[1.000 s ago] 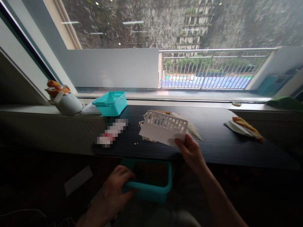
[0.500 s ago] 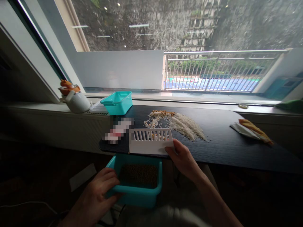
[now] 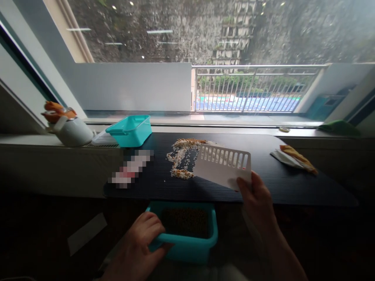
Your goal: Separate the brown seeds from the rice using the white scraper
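Observation:
My left hand (image 3: 143, 234) is closed around the near left rim of a teal plastic bin (image 3: 195, 240). Brownish beans or grains (image 3: 186, 222) lie inside the bin, in shadow just below the table's front edge. In my right hand (image 3: 259, 199) is a white slotted plastic plate (image 3: 215, 171), gripped at its right end with the thumb on top. The plate hovers tilted over the table and hides much of the rice behind it. Left of it spread white rice grains mixed with yellowish beans (image 3: 183, 173); more yellowish beans (image 3: 190, 141) lie along the back.
A second teal bin (image 3: 134, 134) stands at the back left of the dark table (image 3: 158, 189). Near it lies a blurred-out flat item (image 3: 131, 169). A white pot with an orange figure (image 3: 73, 130) is on the sill. A yellow-and-white packet (image 3: 294, 159) rests at the right.
My right hand has carried the slotted plate rightward and up from the table's front edge, over the rice. A small rice-and-bean heap now shows near the front. My left hand still grips the bin.

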Motion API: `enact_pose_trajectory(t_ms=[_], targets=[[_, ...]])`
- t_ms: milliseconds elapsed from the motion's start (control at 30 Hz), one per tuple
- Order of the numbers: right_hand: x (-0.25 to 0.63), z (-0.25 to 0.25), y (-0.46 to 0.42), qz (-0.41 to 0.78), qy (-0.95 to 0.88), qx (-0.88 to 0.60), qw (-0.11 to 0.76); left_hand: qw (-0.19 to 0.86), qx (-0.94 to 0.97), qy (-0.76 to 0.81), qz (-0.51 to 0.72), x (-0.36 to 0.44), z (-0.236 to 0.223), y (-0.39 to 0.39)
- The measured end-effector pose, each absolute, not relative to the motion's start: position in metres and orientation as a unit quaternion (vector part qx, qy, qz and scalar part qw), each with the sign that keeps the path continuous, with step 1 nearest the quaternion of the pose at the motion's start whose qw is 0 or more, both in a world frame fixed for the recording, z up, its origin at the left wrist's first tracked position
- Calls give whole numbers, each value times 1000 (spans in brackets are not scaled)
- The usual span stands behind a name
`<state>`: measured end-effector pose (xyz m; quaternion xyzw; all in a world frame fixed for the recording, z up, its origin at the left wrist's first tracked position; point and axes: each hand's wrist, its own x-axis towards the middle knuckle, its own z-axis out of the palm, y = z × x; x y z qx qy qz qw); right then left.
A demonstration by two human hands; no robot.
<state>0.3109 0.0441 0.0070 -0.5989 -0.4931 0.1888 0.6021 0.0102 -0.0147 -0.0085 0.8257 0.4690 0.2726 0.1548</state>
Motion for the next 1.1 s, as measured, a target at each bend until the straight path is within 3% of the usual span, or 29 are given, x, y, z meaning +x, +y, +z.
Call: enact_pose_trajectory(t_ms=[367,1100], targets=[[314,1,46,225,-451,-592,629,175,810,477,291,11,-15,-14],[304,-7,35,337,-511,-534,583,156,811,505,250,17,-9,-13]])
